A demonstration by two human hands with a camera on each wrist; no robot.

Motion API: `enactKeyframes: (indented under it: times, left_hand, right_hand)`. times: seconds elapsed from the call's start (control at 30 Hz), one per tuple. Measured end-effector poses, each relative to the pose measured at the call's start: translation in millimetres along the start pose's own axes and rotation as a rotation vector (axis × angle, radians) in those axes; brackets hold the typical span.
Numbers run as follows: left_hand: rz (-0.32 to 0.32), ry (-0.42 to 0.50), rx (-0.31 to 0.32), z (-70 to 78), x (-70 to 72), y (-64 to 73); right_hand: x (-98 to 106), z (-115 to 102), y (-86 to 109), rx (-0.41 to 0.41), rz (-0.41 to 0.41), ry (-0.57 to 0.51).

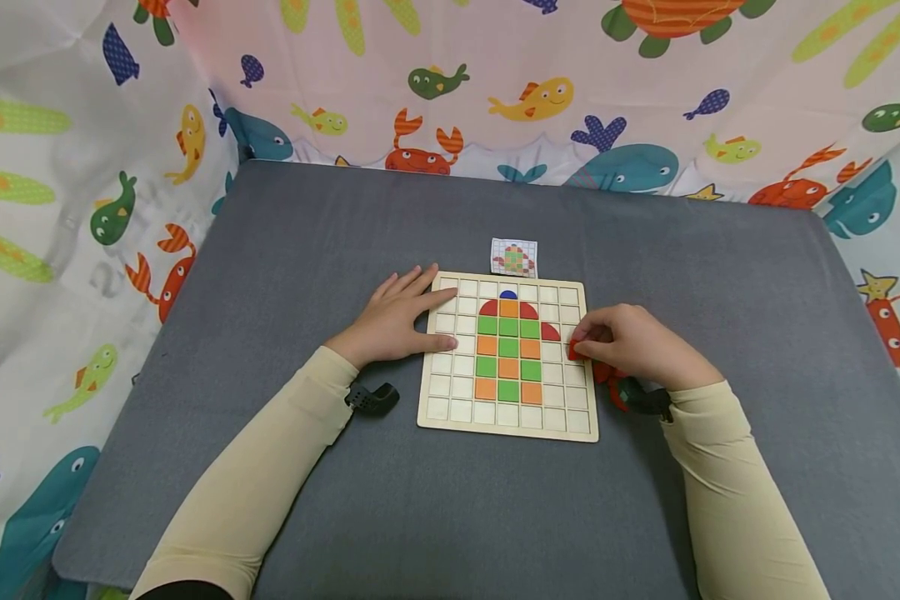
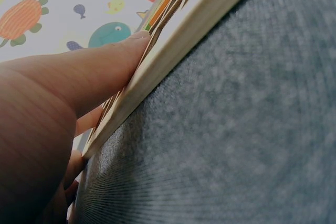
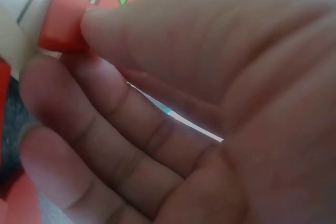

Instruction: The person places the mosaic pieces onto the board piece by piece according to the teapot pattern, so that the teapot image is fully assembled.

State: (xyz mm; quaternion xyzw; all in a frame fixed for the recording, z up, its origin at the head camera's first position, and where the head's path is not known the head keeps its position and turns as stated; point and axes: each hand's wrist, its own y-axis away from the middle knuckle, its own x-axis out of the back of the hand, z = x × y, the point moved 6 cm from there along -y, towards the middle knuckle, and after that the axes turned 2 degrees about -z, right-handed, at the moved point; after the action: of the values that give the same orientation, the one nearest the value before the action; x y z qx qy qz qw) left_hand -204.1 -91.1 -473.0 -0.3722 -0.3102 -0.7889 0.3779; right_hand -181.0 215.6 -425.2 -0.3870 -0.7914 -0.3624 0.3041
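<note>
A wooden grid board (image 1: 506,431) lies on the table, with a pattern of green and orange squares, red quarter-round pieces (image 1: 551,332) and a blue half-round piece (image 1: 507,294). My left hand (image 1: 390,325) rests on its left edge, fingers spread. In the left wrist view the thumb (image 2: 113,59) touches the board's rim (image 2: 157,80). At the right edge, my right hand (image 1: 637,346) pinches a small red piece (image 3: 63,22) between thumb and fingers, over the grid's right columns. Its full shape is partly covered by the thumb.
Beyond the board lies a small pattern card (image 1: 514,258). Loose red pieces (image 1: 603,372) lie by the board's right edge, partly hidden under my right hand. A grey cloth (image 1: 330,225) covers the table, and a sea-animal curtain (image 1: 480,125) hangs around it.
</note>
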Motion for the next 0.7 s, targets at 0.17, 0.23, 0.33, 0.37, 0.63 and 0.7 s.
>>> enactKeyframes:
  times: [0.17, 0.23, 0.33, 0.37, 0.63, 0.7]
  left_hand:
    - [0.003, 0.0, 0.0, -1.1, -1.0, -0.7]
    - [0.003, 0.0, 0.001, -1.7, -1.2, -0.7]
    - [0.001, -0.004, 0.004, -3.0, -1.5, -0.4]
    - [0.001, -0.005, 0.004, -3.3, -1.6, -0.2]
    - [-0.001, -0.013, 0.011, -5.9, -2.8, -1.0]
    - [0.0, -0.01, 0.012, -5.5, -3.0, -1.1]
  right_hand:
    - [-3.6, -4.4, -2.9, -0.003, -0.001, 0.014]
    - [-4.8, -5.5, -4.3, -0.003, 0.001, 0.023]
    - [-6.4, -5.9, -6.1, 0.002, 0.007, 0.044]
    - [-6.8, -6.2, -6.5, 0.004, 0.01, 0.05]
    - [-9.5, -5.9, -5.3, -0.003, 0.04, 0.073]
    - [-9.1, -3.9, -1.7, -0.009, 0.045, 0.065]
